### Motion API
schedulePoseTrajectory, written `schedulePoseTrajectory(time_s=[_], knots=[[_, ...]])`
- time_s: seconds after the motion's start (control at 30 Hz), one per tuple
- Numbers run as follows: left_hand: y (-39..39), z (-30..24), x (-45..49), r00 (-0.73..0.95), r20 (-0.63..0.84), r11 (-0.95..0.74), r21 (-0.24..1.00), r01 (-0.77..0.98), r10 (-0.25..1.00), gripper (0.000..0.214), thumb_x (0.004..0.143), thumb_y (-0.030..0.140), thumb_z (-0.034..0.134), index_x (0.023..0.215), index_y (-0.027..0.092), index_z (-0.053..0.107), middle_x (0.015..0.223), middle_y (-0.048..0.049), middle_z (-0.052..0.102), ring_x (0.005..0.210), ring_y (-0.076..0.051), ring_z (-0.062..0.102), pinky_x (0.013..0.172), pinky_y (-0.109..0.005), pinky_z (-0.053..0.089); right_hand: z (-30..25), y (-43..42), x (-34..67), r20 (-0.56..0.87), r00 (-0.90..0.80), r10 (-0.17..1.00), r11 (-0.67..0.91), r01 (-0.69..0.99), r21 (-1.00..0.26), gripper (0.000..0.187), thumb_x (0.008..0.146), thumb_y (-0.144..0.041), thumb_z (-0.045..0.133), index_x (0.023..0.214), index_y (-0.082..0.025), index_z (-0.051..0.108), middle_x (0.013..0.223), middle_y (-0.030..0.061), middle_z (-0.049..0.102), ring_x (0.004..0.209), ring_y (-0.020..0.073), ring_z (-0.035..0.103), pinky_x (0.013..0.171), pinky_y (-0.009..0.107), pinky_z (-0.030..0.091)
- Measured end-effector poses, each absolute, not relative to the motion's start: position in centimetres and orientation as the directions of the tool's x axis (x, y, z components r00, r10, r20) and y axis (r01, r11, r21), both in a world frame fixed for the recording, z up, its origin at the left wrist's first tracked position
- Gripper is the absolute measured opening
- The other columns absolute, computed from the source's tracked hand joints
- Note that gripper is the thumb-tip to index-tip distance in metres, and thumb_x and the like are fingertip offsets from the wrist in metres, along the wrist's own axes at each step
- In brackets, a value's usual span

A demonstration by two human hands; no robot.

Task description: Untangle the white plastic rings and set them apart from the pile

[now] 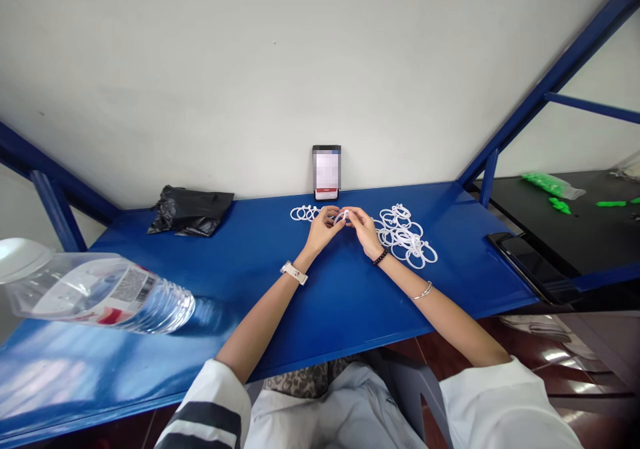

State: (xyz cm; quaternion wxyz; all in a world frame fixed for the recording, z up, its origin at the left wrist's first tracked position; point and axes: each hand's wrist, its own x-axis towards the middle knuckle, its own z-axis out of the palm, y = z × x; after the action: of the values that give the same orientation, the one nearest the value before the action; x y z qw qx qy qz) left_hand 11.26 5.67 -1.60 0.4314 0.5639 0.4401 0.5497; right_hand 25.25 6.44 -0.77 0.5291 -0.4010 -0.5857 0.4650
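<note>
Between my two hands, above the middle of the blue table, is a white plastic ring [342,216]. My left hand [323,227] pinches it from the left, and my right hand [364,229] grips it from the right with thumb and fingers closed. A tangled pile of white plastic rings [404,237], with small knobs on them, lies just right of my right hand. Beyond my left hand, a short row of similar rings [302,213] rests on the table, partly covered by the fingers.
A phone [327,173] leans upright against the wall behind my hands. A black plastic bag [193,210] lies at the back left, and a large clear bottle [110,290] stands at the near left. Another dark phone [523,265] is at the table's right edge, beside blue frame bars [543,95].
</note>
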Motion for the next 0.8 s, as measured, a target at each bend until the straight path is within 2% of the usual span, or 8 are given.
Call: schedulePoseTrajectory(time_s=[0.3,0.8], knots=[[5.48,-1.40,11.35,-0.034,0.235,-0.234,0.972,0.036,0.971,0.040,0.068,0.031,0.076,0.102,0.019,0.060,0.095,-0.0042,0.062,0.066,-0.008,0.055,0.062,-0.022,0.044,-0.79,6.53,25.37,0.208,-0.084,0.975,0.207,-0.017,-0.978,0.031,0.080,-0.049,0.060,0.093,-0.023,0.069,0.099,0.0048,0.069,0.093,0.0203,0.061,0.076,0.031,0.050],[5.57,-1.40,11.48,-0.014,0.280,-0.275,0.950,0.149,0.960,0.037,0.069,0.033,0.075,0.099,0.018,0.059,0.080,0.0003,0.057,0.055,-0.006,0.046,0.054,-0.021,0.039,-1.06,6.70,25.47,0.215,-0.067,0.974,0.214,-0.022,-0.977,0.030,0.078,-0.048,0.062,0.089,-0.022,0.071,0.094,0.0048,0.069,0.081,0.0185,0.059,0.069,0.030,0.045]])
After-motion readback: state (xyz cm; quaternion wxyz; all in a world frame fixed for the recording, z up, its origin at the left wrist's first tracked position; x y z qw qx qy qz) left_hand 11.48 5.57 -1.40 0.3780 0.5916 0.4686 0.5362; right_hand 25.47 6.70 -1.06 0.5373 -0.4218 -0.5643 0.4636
